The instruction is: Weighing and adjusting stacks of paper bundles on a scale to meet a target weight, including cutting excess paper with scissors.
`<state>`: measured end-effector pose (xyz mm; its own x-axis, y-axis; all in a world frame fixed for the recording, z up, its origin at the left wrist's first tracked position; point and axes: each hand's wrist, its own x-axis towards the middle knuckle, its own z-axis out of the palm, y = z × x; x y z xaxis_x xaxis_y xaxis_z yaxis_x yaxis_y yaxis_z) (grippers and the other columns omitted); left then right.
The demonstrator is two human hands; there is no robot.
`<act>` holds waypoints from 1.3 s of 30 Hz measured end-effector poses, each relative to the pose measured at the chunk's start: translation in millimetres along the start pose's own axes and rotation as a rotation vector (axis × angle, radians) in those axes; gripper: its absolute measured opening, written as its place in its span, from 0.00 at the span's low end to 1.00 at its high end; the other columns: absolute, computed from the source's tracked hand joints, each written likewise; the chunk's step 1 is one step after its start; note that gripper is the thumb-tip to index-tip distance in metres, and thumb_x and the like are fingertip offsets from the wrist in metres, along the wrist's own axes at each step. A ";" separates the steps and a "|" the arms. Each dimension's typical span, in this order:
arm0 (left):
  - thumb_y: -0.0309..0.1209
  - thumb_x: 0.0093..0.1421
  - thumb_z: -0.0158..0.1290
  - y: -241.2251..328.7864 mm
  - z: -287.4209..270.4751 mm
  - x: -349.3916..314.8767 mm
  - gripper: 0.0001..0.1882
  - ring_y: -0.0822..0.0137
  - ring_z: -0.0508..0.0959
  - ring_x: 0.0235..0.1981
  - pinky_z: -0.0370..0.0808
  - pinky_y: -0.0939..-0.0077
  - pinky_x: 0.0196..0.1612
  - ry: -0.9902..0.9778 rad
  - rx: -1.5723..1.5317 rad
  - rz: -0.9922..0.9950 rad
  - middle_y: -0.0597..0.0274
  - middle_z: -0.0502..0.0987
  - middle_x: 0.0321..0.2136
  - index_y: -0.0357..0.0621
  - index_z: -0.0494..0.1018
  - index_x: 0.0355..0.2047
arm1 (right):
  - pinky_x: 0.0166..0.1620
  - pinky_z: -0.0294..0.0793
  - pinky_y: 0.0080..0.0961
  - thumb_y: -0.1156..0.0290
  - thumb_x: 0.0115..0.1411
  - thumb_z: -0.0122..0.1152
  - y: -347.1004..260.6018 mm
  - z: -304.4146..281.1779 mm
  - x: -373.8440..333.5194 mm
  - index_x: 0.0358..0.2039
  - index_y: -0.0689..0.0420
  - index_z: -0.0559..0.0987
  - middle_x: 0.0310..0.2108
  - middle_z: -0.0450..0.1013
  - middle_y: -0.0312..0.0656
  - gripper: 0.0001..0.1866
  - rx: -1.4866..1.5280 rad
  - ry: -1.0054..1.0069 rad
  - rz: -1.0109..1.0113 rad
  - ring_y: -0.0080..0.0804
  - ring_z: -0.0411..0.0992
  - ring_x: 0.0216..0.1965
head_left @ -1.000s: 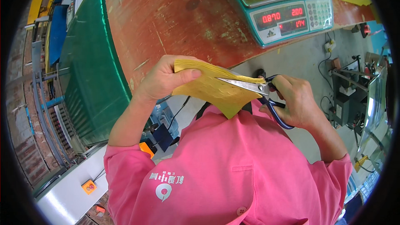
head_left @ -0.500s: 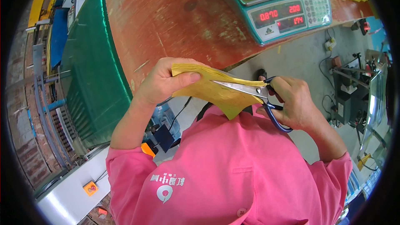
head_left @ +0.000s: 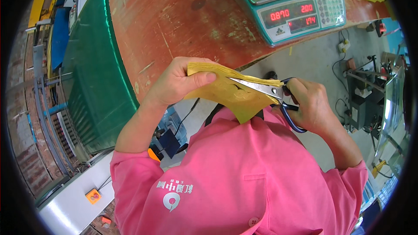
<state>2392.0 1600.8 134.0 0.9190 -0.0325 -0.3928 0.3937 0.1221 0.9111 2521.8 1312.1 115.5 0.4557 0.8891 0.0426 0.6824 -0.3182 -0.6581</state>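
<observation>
My left hand [head_left: 185, 80] grips a stack of thin yellow sheets [head_left: 230, 98] by its left end, thumb on the near face and fingers behind. In my right hand [head_left: 311, 102] is a pair of scissors [head_left: 261, 88] with dark blue handles, its metal blades pointing left. The upper edge of the stack lies along the blades, and one blade shows across the near face. A small dark slit or mark is visible on the sheets below the blade tip. The stack's lower corner hangs in front of my pink shirt.
Ahead is a worn red-brown tabletop [head_left: 174, 21]. A teal weighing scale [head_left: 300, 15] with a lit red display stands on it, with yellow material on its pan. To the left lies a green sheeted surface [head_left: 93, 78]. Black equipment [head_left: 370, 111] and cables are on the floor at right.
Both hands, with the yellow sheets and scissors, have shifted slightly right and up. The dark slit below the blade shows more clearly now.
</observation>
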 end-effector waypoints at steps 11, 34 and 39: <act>0.28 0.62 0.57 0.9 0.5 1.3 0.12 0.78 0.74 0.38 0.72 0.81 0.42 0.025 0.009 0.030 0.67 0.79 0.35 0.33 0.77 0.43 | 0.31 0.69 0.41 0.69 0.44 0.68 -11.1 -9.9 16.6 0.29 0.61 0.68 0.26 0.68 0.48 0.18 -0.020 -0.117 0.012 0.50 0.69 0.30; 0.28 0.63 0.54 -17.6 -3.9 18.8 0.12 0.76 0.77 0.38 0.73 0.80 0.43 -0.073 0.105 0.036 0.64 0.81 0.36 0.37 0.78 0.45 | 0.25 0.67 0.40 0.74 0.45 0.65 7.7 11.5 8.0 0.23 0.59 0.66 0.21 0.67 0.46 0.14 -0.045 -0.032 -0.001 0.48 0.69 0.24; 0.28 0.63 0.54 -19.8 -6.5 21.5 0.12 0.77 0.76 0.37 0.72 0.81 0.42 -0.082 0.107 0.078 0.64 0.80 0.35 0.36 0.78 0.45 | 0.27 0.68 0.40 0.73 0.43 0.67 1.6 6.0 15.8 0.25 0.59 0.67 0.23 0.67 0.45 0.15 -0.118 -0.030 0.008 0.47 0.70 0.26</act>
<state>2403.8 1604.2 106.7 0.9435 -0.1087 -0.3130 0.3170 0.0213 0.9482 2526.6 1327.6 110.7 0.4455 0.8952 0.0136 0.7421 -0.3607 -0.5649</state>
